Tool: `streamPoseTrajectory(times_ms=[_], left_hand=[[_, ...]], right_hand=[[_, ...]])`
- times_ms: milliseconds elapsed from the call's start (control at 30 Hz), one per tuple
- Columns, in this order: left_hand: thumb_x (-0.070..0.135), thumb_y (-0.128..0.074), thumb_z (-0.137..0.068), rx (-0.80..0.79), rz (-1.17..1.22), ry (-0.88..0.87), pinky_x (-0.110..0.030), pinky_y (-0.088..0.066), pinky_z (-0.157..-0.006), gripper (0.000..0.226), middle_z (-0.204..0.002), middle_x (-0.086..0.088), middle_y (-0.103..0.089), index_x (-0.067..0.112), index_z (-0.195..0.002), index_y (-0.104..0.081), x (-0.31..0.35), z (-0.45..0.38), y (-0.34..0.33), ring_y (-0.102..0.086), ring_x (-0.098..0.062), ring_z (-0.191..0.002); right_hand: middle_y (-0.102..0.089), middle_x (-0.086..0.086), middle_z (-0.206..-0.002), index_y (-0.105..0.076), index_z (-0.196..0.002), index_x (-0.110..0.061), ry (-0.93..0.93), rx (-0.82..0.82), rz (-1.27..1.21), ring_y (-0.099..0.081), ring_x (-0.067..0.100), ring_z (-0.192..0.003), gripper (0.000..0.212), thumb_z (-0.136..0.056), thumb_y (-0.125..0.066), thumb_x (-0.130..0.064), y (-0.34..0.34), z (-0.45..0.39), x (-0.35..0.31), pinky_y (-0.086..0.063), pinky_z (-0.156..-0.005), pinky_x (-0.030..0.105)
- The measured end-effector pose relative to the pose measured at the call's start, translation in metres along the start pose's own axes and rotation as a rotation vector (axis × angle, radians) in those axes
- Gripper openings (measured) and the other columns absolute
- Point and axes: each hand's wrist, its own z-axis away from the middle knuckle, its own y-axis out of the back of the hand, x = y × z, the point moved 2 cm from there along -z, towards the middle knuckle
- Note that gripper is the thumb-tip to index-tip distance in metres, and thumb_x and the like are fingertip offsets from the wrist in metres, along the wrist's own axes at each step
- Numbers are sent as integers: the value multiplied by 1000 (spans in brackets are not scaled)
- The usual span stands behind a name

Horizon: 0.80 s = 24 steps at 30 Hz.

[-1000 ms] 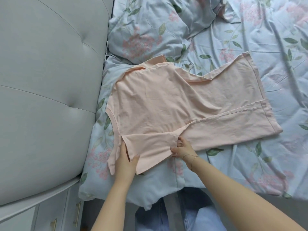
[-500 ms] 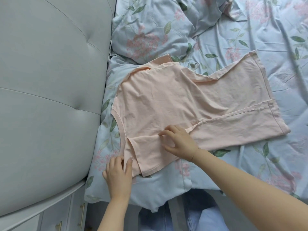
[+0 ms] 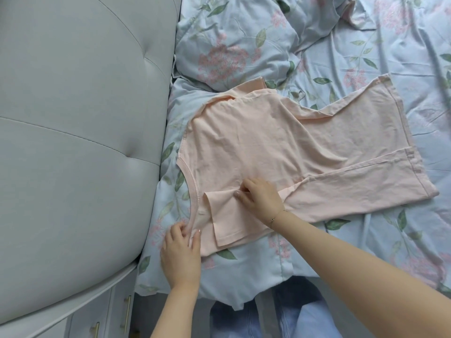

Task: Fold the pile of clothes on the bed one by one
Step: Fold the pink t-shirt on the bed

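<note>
I am partway through one peach shirt [image 3: 268, 147], which lies flat at the bed's [image 3: 415, 69] near edge by the headboard [image 3: 73, 142]; its long side is folded in, the sleeve not yet tucked flat. My right hand [image 3: 261, 198] pinches the sleeve fold, and my left hand [image 3: 180, 254] pinches the collar edge. I see no other clothes.

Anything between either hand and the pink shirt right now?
Nothing visible. The left hand pinches the pink shirt at its neckline edge, and the right hand pinches its folded sleeve.
</note>
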Motion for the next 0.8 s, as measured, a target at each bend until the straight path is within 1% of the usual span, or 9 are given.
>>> streamPoseTrajectory(times_ms=[100,167,233,333,400,467,633,700,800], left_hand=[[3,-69,-74,121,-49,-273,-43,-46,-86,35,-117,-4,-57,14,-106,-59,34,7,1,-54,-27,-107],[5,-65,-80,54,-27,-500,-39,-42,-98,35,-130,0,-55,19,-111,-59,66,11,-7,-51,-22,-121],[17,-55,-90,-103,-84,-607,-38,-30,-111,34,-146,-1,-45,22,-124,-56,82,6,-25,-40,-20,-137],[46,-33,-96,-242,-354,-567,-53,-16,-117,53,-158,-7,-27,29,-145,-41,68,-16,-57,-25,-26,-146],[62,-27,-91,-246,-451,-474,-58,-10,-115,68,-160,-8,-22,30,-150,-30,49,-31,-68,-20,-27,-147],[67,-25,-88,-270,-506,-400,-60,-10,-112,76,-161,-9,-17,26,-152,-27,43,-37,-73,-17,-28,-146],[54,-35,-80,-259,-487,-376,-68,-16,-110,82,-158,-23,-16,11,-149,-33,86,-16,-61,-13,-43,-146],[46,-44,-78,-229,-455,-478,-64,-10,-113,79,-159,-20,-17,13,-149,-35,118,-10,-55,-12,-36,-148],[34,-64,-75,-206,-400,-609,-57,-10,-113,78,-160,-16,-17,17,-147,-41,183,-14,-62,-15,-31,-148]], right_hand=[[-56,2,-92,-59,-92,-15,-39,125,-41,-53,24,-87,17,-89,-62,-31,3,8,0,-42,-76,39],[-57,4,-108,-60,-106,-13,-48,203,-61,-54,26,-97,22,-86,-60,-22,5,23,5,-46,-83,42],[-52,7,-131,-56,-123,-11,-77,222,-61,-51,26,-117,37,-87,-53,-17,6,42,15,-45,-98,42],[-31,8,-154,-40,-144,-13,-179,139,-14,-32,21,-140,54,-92,-38,-24,2,68,38,-32,-113,35],[-21,8,-159,-30,-149,-12,-248,51,7,-23,21,-146,63,-90,-27,-33,0,79,57,-28,-116,36],[-17,9,-160,-25,-151,-11,-291,18,14,-17,21,-147,66,-90,-24,-34,4,85,74,-24,-118,37],[-12,9,-160,-21,-152,-12,-349,-28,7,-13,22,-148,61,-95,-44,-13,37,96,110,-10,-119,26],[-15,9,-160,-26,-150,-11,-375,-60,-1,-16,22,-148,59,-94,-42,-19,52,96,127,-10,-117,24],[-18,8,-159,-30,-150,-13,-366,-99,37,-22,23,-146,59,-93,-38,-29,81,86,159,-20,-117,31]])
